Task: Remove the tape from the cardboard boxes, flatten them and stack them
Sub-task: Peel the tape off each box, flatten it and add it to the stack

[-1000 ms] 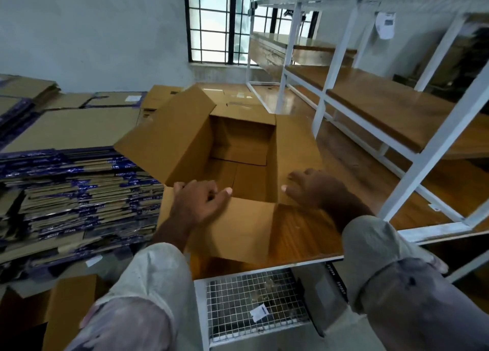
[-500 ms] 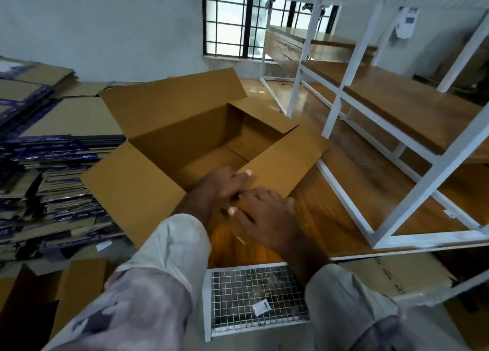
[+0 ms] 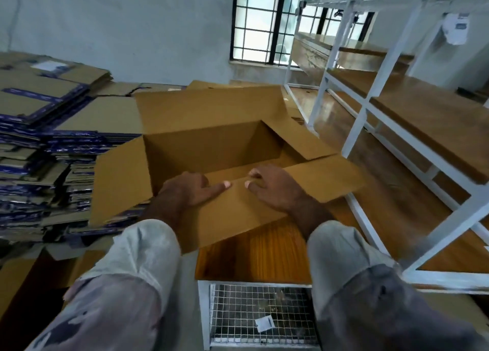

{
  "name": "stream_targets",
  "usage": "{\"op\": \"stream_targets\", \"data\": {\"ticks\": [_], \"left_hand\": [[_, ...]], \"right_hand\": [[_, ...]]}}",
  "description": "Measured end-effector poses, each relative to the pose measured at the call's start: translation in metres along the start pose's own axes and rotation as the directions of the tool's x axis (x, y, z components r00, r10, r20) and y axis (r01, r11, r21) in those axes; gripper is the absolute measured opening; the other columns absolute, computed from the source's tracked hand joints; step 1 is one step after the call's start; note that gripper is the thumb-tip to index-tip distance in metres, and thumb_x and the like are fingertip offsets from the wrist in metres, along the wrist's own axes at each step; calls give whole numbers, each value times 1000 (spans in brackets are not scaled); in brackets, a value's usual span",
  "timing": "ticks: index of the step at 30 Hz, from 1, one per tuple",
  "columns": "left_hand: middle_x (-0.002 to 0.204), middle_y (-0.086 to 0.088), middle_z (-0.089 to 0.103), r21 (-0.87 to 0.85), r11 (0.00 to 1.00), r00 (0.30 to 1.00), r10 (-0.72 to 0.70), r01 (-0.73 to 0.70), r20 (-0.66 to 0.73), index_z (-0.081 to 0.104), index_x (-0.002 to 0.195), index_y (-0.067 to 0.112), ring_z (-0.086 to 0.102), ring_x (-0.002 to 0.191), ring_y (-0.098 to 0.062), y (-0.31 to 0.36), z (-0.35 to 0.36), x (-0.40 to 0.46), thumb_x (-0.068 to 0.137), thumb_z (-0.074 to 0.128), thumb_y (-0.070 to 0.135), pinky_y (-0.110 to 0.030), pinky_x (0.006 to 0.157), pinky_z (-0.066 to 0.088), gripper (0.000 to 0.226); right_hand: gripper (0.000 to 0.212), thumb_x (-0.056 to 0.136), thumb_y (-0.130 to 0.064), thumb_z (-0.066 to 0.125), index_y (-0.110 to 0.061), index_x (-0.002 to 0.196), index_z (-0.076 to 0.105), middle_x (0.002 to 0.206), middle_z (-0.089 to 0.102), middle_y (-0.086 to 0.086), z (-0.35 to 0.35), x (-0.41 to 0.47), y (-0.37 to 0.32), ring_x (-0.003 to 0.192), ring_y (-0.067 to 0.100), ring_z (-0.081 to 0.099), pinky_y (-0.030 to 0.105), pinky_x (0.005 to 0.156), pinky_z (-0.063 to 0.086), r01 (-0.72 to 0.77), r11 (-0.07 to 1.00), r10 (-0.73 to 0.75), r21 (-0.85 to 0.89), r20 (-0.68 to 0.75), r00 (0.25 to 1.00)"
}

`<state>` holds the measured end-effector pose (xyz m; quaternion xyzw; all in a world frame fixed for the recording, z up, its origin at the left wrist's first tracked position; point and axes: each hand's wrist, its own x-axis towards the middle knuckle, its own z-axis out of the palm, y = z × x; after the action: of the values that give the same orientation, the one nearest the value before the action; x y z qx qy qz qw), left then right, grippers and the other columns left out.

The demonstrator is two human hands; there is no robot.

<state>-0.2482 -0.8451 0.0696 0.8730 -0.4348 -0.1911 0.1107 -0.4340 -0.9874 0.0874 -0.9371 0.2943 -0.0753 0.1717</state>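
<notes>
- Brown corrugated cardboard box point(image 3: 211, 149), flaps all thrown open, standing on the wooden surface point(image 3: 254, 255) directly ahead, just right of the stack of flattened boxes point(image 3: 45, 149).
- Left hand point(image 3: 189, 191) laid palm-down on the near flap point(image 3: 232, 213), fingers curled over the near rim into the box, thumb stretched along the flap; gripping the rim rather than spread wide.
- Right hand point(image 3: 275, 189) beside it on the same flap, fingers likewise hooked over the rim, thumb pointing toward the other thumb; thumbs near, not touching.
- No tape visible on the upper flaps; state of the bottom seam hidden from here.
- Likely step: readying the box for collapse. Best done by keeping both hands on the rim, tipping the box to check the bottom seam, then pushing opposite corners together so the walls fold along existing creases, not across them.
- Opening facing up; long axis running left to right across the view, slightly skewed, right end nearer the white rack point(image 3: 362, 112).
- Far flap point(image 3: 209, 109) standing up; left flap point(image 3: 119, 181) and right flap point(image 3: 299, 136) splayed outward.
</notes>
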Motion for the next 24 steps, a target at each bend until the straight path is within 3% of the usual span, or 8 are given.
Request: {"op": "stream_targets", "data": {"ticks": [2, 5, 7, 9, 13, 20, 22, 24], "left_hand": [[102, 4, 64, -61, 998, 999, -32, 34, 31, 65, 111, 31, 63, 90, -16, -7, -4, 1, 62, 34, 105, -40, 85, 52, 94], [97, 6, 64, -15, 999, 999, -33, 33, -22, 66, 114, 26, 63, 88, -13, 6, 1, 3, 89, 37, 83, -34, 77, 49, 69], [118, -3, 66, 63, 997, 997, -38, 42, -66, 63, 131, 24, 63, 108, -23, 34, 10, 6, 99, 28, 72, -41, 91, 48, 67], [134, -9, 60, 79, 996, 997, -41, 46, -70, 59, 138, 25, 56, 120, -29, 72, 26, 14, 99, 18, 75, -45, 94, 42, 76], [110, -6, 67, 170, 985, 984, -2, 33, -178, 67, 118, 21, 55, 93, -21, 114, 49, 28, 96, 9, 76, -40, 82, 41, 83], [99, -2, 68, 187, 982, 979, 1, 37, -202, 70, 111, 24, 61, 88, -18, 104, 45, 52, 93, 10, 82, -39, 85, 48, 85], [86, 4, 66, 187, 982, 972, 26, 19, -234, 69, 98, 26, 60, 78, -12, 100, 48, 55, 89, 8, 84, -35, 77, 48, 85], [77, 7, 64, 187, 982, 964, 37, 13, -262, 67, 87, 26, 61, 72, -10, 94, 51, 58, 84, 4, 87, -35, 77, 53, 88]], "right_hand": [[49, 102, -51, 53, -21, 141, 54, 142, 54, 4, -4, 21, 12, 127, 25, 52, 42, 103, 46, -25, 999, 26, -27, 37, 999], [61, 102, -59, 48, -21, 149, 47, 153, 48, 7, -3, 42, 37, 135, 31, 48, 45, 106, 42, -113, 993, 117, -44, 100, 988], [65, 100, -62, 49, -20, 150, 45, 154, 46, 7, 0, 51, 49, 137, 33, 47, 46, 105, 42, -133, 990, 137, -51, 82, 987], [68, 98, -62, 53, -19, 150, 42, 154, 45, 8, 3, 62, 54, 137, 34, 47, 47, 104, 43, -106, 991, 110, -85, 52, 993], [71, 96, -56, 59, -18, 152, 38, 160, 34, 11, 0, 81, 71, 145, 35, 35, 51, 113, 36, -135, 987, 137, -91, 25, 990], [88, 91, -52, 61, -12, 159, 22, 170, 7, 17, -40, 105, 156, 157, 38, 6, 53, 124, 11, -298, 915, 229, -271, -258, 939], [86, 89, -49, 60, -10, 157, 25, 167, 19, 20, -48, 110, 191, 155, 38, 14, 53, 124, 15, -384, 884, 294, -267, -320, 900], [75, 90, -41, 62, -7, 150, 35, 155, 40, 20, -53, 113, 220, 143, 40, 37, 52, 116, 33, -436, 886, 389, -160, -257, 885]]}}
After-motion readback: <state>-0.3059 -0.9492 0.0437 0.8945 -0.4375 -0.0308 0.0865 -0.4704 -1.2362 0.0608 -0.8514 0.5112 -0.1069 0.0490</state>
